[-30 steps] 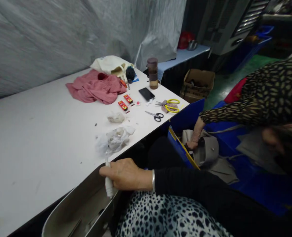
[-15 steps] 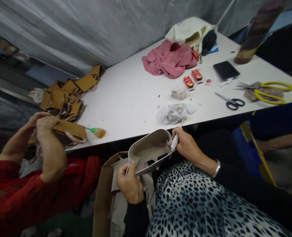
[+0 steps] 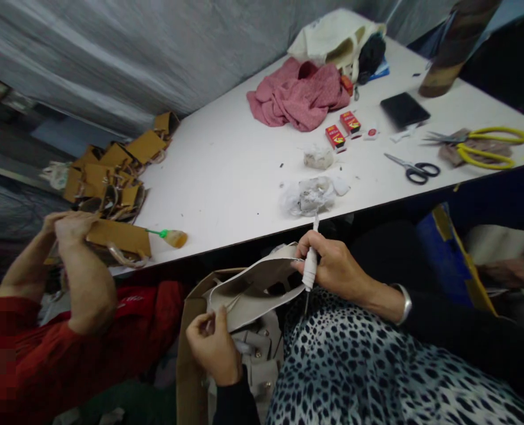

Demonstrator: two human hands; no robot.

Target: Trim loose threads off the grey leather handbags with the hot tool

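A pale grey-beige handbag body (image 3: 253, 292), with its mouth facing up, hangs between my hands over an open box. My left hand (image 3: 217, 345) is closed at the bag's left end, thumb against its edge; the exact grip is partly hidden. Within the bag's mouth a thin light strip (image 3: 234, 303) shows near that thumb. My right hand (image 3: 335, 265) holds a thin pointed tool with a white-wrapped handle (image 3: 309, 268), and its fingertips also touch the bag's right rim. Metal sticks out below the wrapping.
Below is a cardboard box (image 3: 189, 348) with more pale bags. On the white table (image 3: 208, 177) lie black-handled scissors (image 3: 415, 171), yellow-handled scissors (image 3: 478, 144), red boxes (image 3: 335, 137) and a pink cloth (image 3: 299, 94). At left, a co-worker's hands (image 3: 73, 227) handle a tan bag (image 3: 122, 239).
The bag has come down and left, and its mouth looks flatter. My left hand moved left and down. The white-handled tool has turned more upright in my right hand.
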